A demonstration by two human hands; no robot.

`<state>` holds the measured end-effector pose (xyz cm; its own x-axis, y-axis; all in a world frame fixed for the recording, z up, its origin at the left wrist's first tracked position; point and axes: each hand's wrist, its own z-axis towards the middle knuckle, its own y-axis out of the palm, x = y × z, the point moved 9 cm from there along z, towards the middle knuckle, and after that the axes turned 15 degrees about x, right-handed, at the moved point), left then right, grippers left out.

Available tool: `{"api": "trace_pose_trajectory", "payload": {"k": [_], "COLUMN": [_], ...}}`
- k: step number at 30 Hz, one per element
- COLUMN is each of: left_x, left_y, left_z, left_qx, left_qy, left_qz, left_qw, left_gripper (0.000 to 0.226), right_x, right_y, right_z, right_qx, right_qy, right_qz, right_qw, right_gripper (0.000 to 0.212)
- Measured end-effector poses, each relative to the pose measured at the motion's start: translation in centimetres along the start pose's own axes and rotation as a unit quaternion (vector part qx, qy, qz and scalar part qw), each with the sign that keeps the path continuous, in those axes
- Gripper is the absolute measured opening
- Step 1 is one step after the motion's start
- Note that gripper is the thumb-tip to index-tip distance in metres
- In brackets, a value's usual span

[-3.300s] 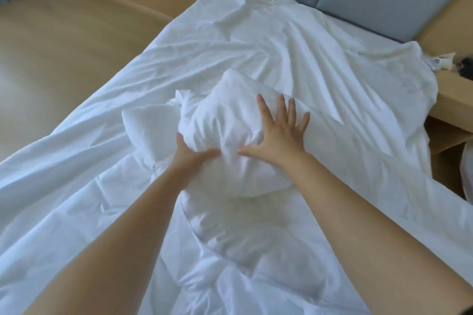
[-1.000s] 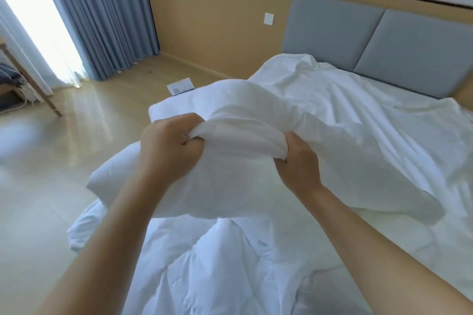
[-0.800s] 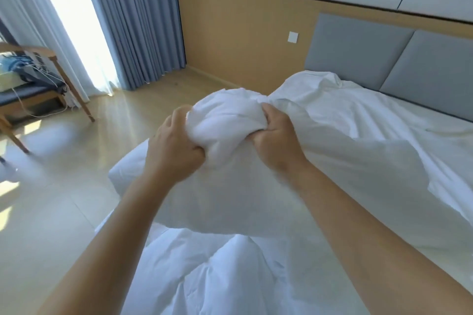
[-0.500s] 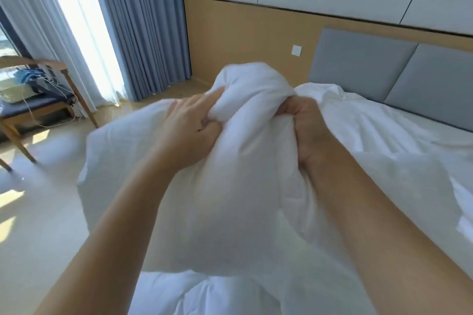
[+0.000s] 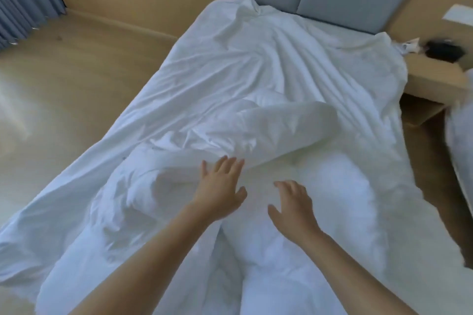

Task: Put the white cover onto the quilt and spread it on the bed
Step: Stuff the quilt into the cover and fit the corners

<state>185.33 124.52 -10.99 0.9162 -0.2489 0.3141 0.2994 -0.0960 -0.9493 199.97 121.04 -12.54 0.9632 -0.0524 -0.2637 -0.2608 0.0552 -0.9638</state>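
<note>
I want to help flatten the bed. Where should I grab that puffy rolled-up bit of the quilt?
Probably take the rolled fold along its near edge, coming from the near side, where the left hand and right hand are, both open. It lies as a thick rounded ridge across the quilt, so fingers can curl over the top and pull it flat.

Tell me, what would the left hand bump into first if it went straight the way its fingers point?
Most likely the puffy, folded-over roll of quilt, lying just past the fingertips of the left hand. How high the hand floats is hard to judge.
</note>
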Motion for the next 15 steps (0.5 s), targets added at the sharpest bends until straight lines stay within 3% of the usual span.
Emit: {"api": "trace_pose_trajectory", "payload": {"k": [2, 5, 10, 13, 15], "left_x": [4.7, 10.3, 15.9, 17.7, 18.0], "left_y": [2.3, 7.6, 17.4, 20.5, 21.3], "left_z": [1.4, 2.0, -0.7, -1.6, -1.4], "left_qx": [-0.009, -0.082, -0.174, -0.164, -0.131], "left_qy": [0.070, 0.161, 0.329, 0.374, 0.405], "left_qz": [0.014, 0.062, 0.177, 0.229, 0.259], "left_qw": [0.997, 0.982, 0.911, 0.884, 0.867], "left_gripper": [0.071, 0.093, 0.135, 0.125, 0.091], "right_x": [5.7, 11.4, 14.5, 16.9, 18.3], "right_y": [-0.6, 0.1, 0.9, 1.2, 1.1], "right_z": [-2.3, -6.2, -9.3, -10.2, -11.0], "right_qx": [-0.005, -0.047, -0.006, 0.015, -0.014], "right_qy": [0.086, 0.178, 0.153, 0.163, 0.194], "right_qz": [-0.063, -0.120, -0.132, -0.120, -0.105], "right_qw": [0.994, 0.976, 0.979, 0.979, 0.975], "right_gripper": [0.068, 0.088, 0.097, 0.096, 0.093]}}
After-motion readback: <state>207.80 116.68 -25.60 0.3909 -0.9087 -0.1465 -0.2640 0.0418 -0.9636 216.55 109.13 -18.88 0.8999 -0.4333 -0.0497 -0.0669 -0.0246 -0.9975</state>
